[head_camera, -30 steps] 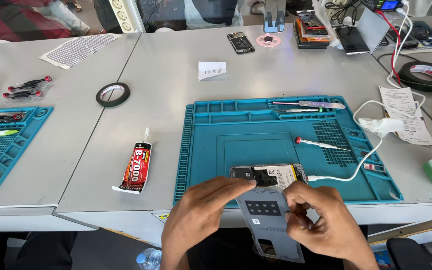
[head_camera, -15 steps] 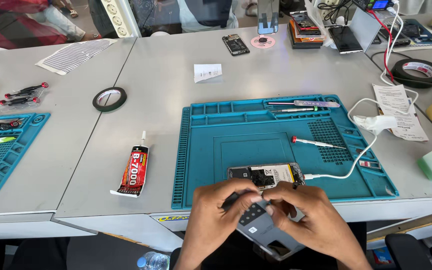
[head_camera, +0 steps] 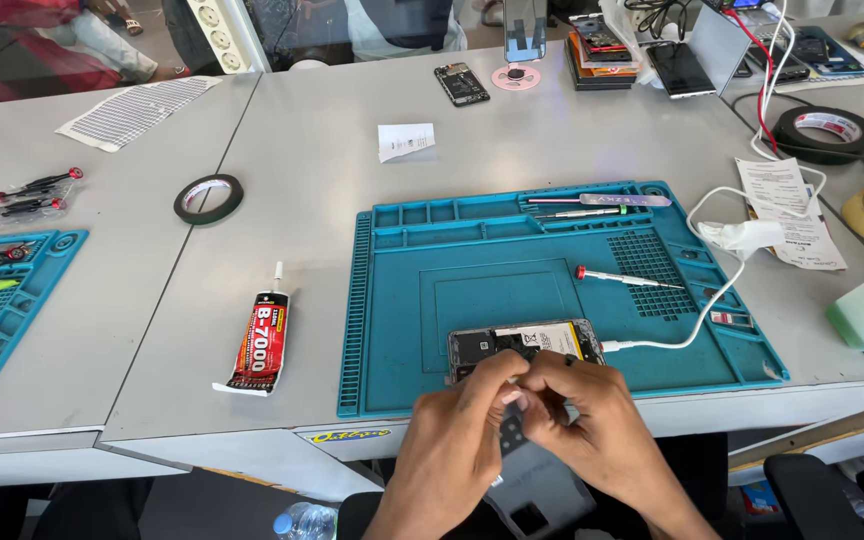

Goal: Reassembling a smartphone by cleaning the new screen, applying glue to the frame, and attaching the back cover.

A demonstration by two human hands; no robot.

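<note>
On the grey table [head_camera: 552, 130], a blue work mat [head_camera: 512, 250] reaches its near edge. At the mat's near edge lies an opened phone [head_camera: 524, 345], a white cable [head_camera: 712, 300] plugged in on its right. Just past that edge, left hand [head_camera: 452, 450] and right hand [head_camera: 592, 425] meet, fingers pinched on a grey back cover [head_camera: 542, 490] tilted below the table edge. A red-tipped screwdriver [head_camera: 627, 279] lies toward the mat's right edge.

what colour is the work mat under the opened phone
Teal blue; the work mat shows best in the head view.
</note>
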